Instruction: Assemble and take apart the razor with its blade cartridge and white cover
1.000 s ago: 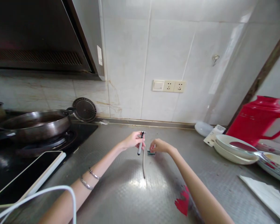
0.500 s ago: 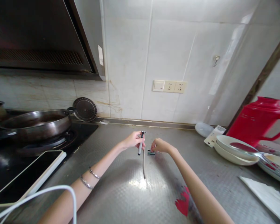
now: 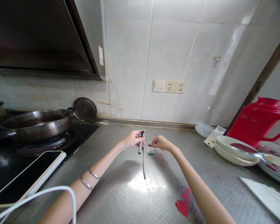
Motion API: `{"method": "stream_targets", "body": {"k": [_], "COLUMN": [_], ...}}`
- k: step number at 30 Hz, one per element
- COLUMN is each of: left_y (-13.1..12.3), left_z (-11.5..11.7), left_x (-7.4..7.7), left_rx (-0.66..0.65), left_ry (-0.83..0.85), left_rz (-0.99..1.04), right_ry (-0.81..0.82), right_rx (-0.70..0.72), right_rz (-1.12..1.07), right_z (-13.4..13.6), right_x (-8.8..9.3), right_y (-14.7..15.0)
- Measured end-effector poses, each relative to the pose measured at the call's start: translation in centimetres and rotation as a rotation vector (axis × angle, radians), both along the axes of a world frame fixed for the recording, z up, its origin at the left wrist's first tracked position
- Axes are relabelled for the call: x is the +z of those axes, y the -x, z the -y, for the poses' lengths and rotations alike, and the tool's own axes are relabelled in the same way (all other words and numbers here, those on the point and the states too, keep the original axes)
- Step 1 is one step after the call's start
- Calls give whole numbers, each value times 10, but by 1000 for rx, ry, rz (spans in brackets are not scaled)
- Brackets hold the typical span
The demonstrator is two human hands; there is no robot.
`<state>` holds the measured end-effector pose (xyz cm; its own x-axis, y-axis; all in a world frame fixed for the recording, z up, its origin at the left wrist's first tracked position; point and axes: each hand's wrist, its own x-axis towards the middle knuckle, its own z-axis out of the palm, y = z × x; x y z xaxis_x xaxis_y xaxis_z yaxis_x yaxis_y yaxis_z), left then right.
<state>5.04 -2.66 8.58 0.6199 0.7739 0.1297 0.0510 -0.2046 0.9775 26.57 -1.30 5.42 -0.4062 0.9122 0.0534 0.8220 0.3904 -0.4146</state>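
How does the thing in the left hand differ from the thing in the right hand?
The handled tool in the left hand is long and slim; the dark piece in the right hand is tiny. The handled tool stands upright with the fingers wrapped round it; the dark piece is only pinched at the fingertips. Both are held close together above the steel counter.

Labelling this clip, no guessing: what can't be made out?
Head view only.
Small dark piece pinched by the right hand: too small to identify.
Slim tool in the left hand: head too small.
Clear case on the counter: contents too small.
Red jug: handle cut by the right edge.
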Motion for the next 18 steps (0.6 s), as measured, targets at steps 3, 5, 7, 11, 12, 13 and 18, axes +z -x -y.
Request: {"method": "stream_targets", "body": {"k": [3,5,7,11,12,13,18], "left_y": [0,0,0,1,2,2,4], "left_z": [0,-1,-2,-2,-1,-1,1], "left_x": [3,4,4,6,6,7,10], "left_rx": [29,53,79,72,56,37,-25], "left_ry": [-38,-53,-59,-40,-32,-25,13], "left_rz": [37,62,78,80,81,84,120], "right_ry": [1,17,19,-20,-30,-41,-119], "right_rx": [-37,-35,-19,28,32,33,47], "right_rz": [-131,-248,-311,-367,-377,-386,-402], "right_z": [7,15,25,43,47,50,57], "right_x": [21,37,53,75,78,81,85], "right_y": [-5,-6,-4,9,13,17,27]}}
